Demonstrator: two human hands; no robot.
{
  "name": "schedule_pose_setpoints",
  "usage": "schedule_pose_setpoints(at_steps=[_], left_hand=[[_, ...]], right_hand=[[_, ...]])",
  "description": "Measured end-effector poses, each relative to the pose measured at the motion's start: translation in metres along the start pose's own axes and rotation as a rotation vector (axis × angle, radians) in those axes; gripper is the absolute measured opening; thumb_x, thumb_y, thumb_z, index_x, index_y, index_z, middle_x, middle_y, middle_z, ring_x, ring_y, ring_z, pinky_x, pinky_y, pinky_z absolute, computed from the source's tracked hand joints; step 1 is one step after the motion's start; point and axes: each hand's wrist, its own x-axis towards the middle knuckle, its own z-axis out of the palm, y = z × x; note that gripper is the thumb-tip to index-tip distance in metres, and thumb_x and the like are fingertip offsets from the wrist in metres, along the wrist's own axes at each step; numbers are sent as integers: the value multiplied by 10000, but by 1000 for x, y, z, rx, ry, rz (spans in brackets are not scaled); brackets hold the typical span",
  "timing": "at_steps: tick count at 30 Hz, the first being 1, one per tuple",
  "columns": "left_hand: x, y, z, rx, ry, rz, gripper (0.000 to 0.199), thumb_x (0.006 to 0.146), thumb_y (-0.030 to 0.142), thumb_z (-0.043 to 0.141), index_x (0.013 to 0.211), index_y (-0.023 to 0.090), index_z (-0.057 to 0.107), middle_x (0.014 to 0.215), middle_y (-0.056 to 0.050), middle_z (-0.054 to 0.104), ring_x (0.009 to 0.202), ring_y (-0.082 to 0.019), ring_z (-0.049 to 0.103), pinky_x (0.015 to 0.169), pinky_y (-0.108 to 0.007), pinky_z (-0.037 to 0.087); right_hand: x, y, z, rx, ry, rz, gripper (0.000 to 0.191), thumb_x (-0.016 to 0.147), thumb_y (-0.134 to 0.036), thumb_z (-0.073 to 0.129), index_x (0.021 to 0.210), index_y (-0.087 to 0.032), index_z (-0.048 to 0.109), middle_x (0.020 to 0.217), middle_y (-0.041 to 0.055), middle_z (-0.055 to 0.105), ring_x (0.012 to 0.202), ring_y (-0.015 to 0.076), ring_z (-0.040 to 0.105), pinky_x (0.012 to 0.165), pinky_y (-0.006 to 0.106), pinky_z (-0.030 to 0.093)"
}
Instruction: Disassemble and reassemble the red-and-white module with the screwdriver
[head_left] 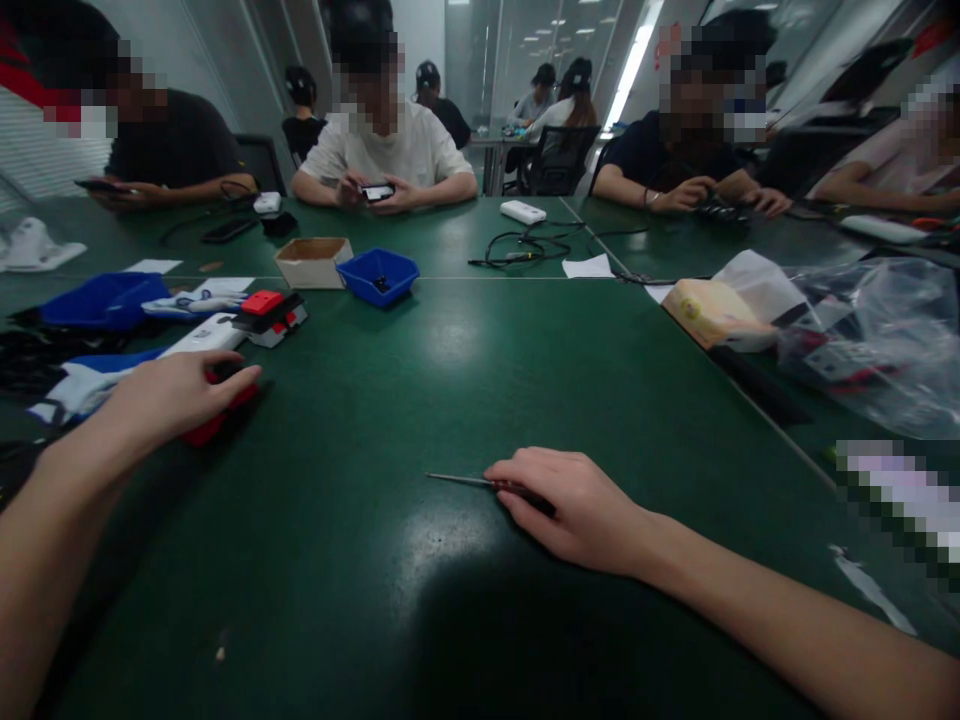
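My right hand (574, 500) rests on the table with its fingers closed round the dark handle of a screwdriver (459, 480). The thin metal shaft points left, close to the tabletop. At the left, my left hand (176, 395) curves over a red and black device (214, 420), thumb on the near side and fingers beyond. Much of that device is hidden under the hand, so its kind cannot be made out. Just behind it stands a similar red, black and white device (271, 316), apart from my fingers.
A blue tray (379, 278) with small dark parts stands beside a cardboard box (311, 262). Gloves (195, 303) and another blue tray (105, 300) lie left. Cables (525, 243) lie farther back. A tissue pack (716, 315) and plastic bag (885, 340) sit right. People sit opposite.
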Motion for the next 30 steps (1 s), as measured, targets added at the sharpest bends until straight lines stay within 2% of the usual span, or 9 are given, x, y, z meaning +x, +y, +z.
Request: schedule_pose_setpoints(at_steps=[3, 6, 9, 11, 14, 17, 24, 28, 30], left_hand=[[-6, 6, 0, 32, 28, 31, 870, 925, 725, 285, 1506, 125, 530, 1306, -274, 697, 1081, -466, 707, 834, -487, 567], [-11, 13, 0, 56, 47, 8, 852, 956, 668, 253, 1420, 32, 579, 1250, -340, 695, 1127, -497, 690, 895, -549, 565], [-10, 15, 0, 52, 52, -37, 888, 964, 663, 241, 1384, -52, 559, 1251, -402, 662, 1140, -525, 681, 913, -570, 561], [-9, 14, -1, 46, 53, -39, 919, 960, 693, 248, 1401, -66, 520, 1268, -407, 647, 1161, -533, 668, 933, -571, 552], [-12, 13, -4, 36, 62, -12, 935, 944, 740, 289, 1424, -38, 488, 1309, -391, 626, 1186, -534, 643, 926, -580, 550], [-20, 14, -5, 15, 68, 31, 857, 965, 698, 313, 1425, -2, 496, 1348, -364, 605, 1200, -514, 633, 913, -565, 551], [-27, 2, 0, -38, 146, 58, 794, 979, 679, 360, 1402, 36, 555, 1277, -299, 661, 1136, -470, 660, 871, -516, 558], [-35, 0, -7, -28, 136, -10, 773, 977, 659, 387, 1433, 60, 562, 1239, -268, 692, 1095, -456, 674, 843, -535, 578], [-40, 1, -11, -41, 216, -69, 753, 959, 639, 437, 1431, 69, 575, 1261, -265, 686, 1136, -470, 662, 877, -581, 581]], right_hand=[[0, 0, 0, -1, -2, 3, 173, 1052, -211, 505, 1153, -174, 640, 931, 47, 710, 799, 159, 653, 717, 294, 513], [0, -1, 0, -1, -9, 13, 180, 1052, -212, 503, 1156, -172, 645, 957, 56, 725, 830, 168, 674, 744, 302, 530], [0, 0, 1, -15, -3, 3, 184, 1049, -212, 506, 1157, -169, 649, 950, 57, 725, 825, 168, 675, 742, 300, 532], [0, 0, 1, -23, 14, -11, 187, 1052, -211, 501, 1157, -169, 649, 948, 58, 724, 820, 166, 672, 738, 296, 528], [-1, 0, 1, -28, 20, -17, 184, 1052, -213, 500, 1151, -168, 649, 948, 59, 724, 817, 165, 669, 737, 295, 523], [0, -1, 1, -23, 13, -15, 182, 1048, -207, 503, 1137, -158, 654, 940, 61, 721, 812, 166, 665, 731, 297, 518], [0, 1, -1, 98, 76, 69, 169, 1032, -195, 541, 1146, -162, 662, 915, 36, 695, 744, 130, 622, 669, 253, 493], [0, 2, -2, 137, 114, 96, 157, 1023, -177, 556, 1133, -162, 666, 903, 23, 688, 698, 107, 602, 626, 227, 474], [0, 2, -2, 141, 128, 101, 162, 1023, -178, 558, 1139, -160, 669, 929, 30, 701, 713, 108, 617, 639, 228, 482]])
